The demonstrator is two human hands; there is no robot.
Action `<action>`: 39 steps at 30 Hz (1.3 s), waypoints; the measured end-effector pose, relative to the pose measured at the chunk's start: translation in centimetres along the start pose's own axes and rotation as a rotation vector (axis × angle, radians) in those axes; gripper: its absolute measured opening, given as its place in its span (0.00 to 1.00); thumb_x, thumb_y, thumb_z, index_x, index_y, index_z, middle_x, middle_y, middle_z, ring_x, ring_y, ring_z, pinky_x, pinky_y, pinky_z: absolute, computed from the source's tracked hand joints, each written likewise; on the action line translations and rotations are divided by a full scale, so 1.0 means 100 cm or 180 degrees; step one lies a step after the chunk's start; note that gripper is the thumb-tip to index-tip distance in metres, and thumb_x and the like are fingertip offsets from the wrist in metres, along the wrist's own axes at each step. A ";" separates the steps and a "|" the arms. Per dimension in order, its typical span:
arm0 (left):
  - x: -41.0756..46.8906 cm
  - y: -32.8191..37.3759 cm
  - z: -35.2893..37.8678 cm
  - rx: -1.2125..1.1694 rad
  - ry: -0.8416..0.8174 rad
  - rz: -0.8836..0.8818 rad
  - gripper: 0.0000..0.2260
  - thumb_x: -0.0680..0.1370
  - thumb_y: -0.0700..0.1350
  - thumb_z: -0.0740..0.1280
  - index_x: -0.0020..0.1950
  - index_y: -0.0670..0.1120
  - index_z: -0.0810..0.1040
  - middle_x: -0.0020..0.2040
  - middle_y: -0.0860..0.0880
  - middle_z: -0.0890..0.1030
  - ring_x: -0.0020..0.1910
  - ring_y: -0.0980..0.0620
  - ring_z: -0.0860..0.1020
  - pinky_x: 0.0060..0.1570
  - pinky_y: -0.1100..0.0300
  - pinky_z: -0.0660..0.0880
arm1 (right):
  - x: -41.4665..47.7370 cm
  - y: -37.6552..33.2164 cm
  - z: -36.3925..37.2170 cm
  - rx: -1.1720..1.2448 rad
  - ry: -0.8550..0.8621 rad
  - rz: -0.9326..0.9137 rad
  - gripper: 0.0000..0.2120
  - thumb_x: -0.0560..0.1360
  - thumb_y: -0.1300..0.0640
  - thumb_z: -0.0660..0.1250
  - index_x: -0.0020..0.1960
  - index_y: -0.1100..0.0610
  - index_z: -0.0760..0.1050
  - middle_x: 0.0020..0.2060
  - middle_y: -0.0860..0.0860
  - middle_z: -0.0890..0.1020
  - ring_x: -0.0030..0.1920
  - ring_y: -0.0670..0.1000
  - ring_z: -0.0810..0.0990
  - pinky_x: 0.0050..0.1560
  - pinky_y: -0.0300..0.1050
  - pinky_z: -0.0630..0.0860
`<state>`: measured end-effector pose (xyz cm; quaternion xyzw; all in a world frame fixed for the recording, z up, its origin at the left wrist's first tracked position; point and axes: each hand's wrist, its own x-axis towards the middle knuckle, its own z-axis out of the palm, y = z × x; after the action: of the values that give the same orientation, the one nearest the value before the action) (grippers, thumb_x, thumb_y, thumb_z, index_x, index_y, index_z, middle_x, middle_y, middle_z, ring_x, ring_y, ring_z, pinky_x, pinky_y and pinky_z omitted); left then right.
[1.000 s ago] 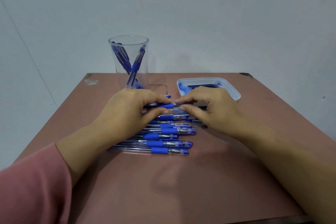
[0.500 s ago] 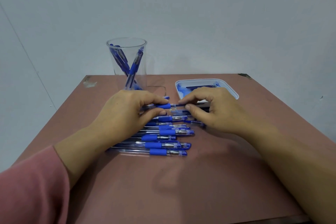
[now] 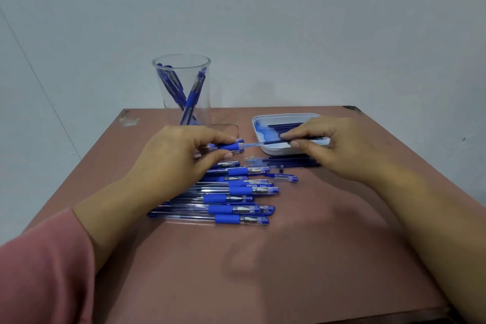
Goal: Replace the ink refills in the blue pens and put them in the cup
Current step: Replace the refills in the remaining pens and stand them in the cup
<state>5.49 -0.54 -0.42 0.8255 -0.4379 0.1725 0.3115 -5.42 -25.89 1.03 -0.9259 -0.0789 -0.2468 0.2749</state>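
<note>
Blue-gripped clear pen barrel (image 3: 230,146) pinched level in our left hand (image 3: 181,158), so our right hand (image 3: 334,147), pinching the thin dark refill (image 3: 278,141), can slide it straight.

Left hand (image 3: 178,158), right hand (image 3: 339,147): fingertip pinches

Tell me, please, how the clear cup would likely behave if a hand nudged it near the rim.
The clear cup is tall and narrow, so a push near the rim would probably tip it rather than slide it. It looks like thin plastic with only a few pens leaning inside, so it is likely light.
</note>
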 end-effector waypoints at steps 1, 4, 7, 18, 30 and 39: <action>0.000 -0.001 -0.001 0.0004 0.0041 -0.0047 0.15 0.72 0.59 0.67 0.56 0.59 0.82 0.47 0.59 0.84 0.41 0.60 0.79 0.42 0.61 0.77 | 0.000 0.001 -0.004 -0.0076 0.0035 0.0053 0.10 0.75 0.63 0.70 0.51 0.50 0.83 0.42 0.34 0.79 0.46 0.29 0.76 0.48 0.23 0.66; 0.000 0.001 -0.001 0.0032 0.0039 -0.0076 0.15 0.72 0.59 0.67 0.56 0.59 0.82 0.47 0.59 0.84 0.42 0.60 0.79 0.43 0.61 0.77 | 0.000 0.006 -0.008 -0.0291 -0.0056 0.0182 0.09 0.75 0.61 0.70 0.51 0.49 0.83 0.40 0.32 0.77 0.46 0.28 0.74 0.47 0.22 0.65; 0.000 0.001 -0.001 0.0067 0.0007 -0.0032 0.14 0.72 0.57 0.69 0.57 0.59 0.82 0.48 0.60 0.83 0.43 0.61 0.79 0.44 0.59 0.79 | 0.002 0.012 -0.005 -0.0518 -0.0358 0.0236 0.10 0.75 0.58 0.69 0.52 0.45 0.83 0.40 0.30 0.76 0.49 0.32 0.74 0.49 0.24 0.67; 0.000 0.004 -0.002 -0.0012 -0.0043 0.0105 0.20 0.71 0.63 0.61 0.57 0.58 0.82 0.47 0.59 0.84 0.42 0.61 0.80 0.43 0.62 0.78 | 0.004 0.021 0.005 -0.1005 -0.0695 -0.0096 0.12 0.73 0.55 0.72 0.54 0.42 0.82 0.40 0.29 0.76 0.49 0.41 0.72 0.53 0.35 0.66; 0.000 0.003 -0.001 0.0003 -0.0044 0.0074 0.18 0.71 0.62 0.63 0.56 0.59 0.82 0.47 0.60 0.83 0.39 0.64 0.76 0.41 0.70 0.72 | 0.013 0.019 -0.018 -0.0867 -0.0169 0.0315 0.09 0.74 0.53 0.71 0.53 0.43 0.81 0.42 0.34 0.74 0.49 0.43 0.72 0.49 0.24 0.63; 0.000 0.002 -0.002 -0.0031 -0.0045 0.0078 0.20 0.70 0.64 0.60 0.57 0.60 0.81 0.47 0.60 0.84 0.42 0.62 0.79 0.42 0.62 0.78 | 0.051 0.030 -0.017 -0.1158 -0.1142 0.0908 0.11 0.75 0.51 0.70 0.58 0.43 0.80 0.52 0.42 0.80 0.52 0.43 0.74 0.39 0.24 0.65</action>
<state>5.34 -0.54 -0.20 0.8198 -0.4510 0.1684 0.3103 -0.90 -29.27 3.44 -0.9906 0.0503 -0.0482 0.1180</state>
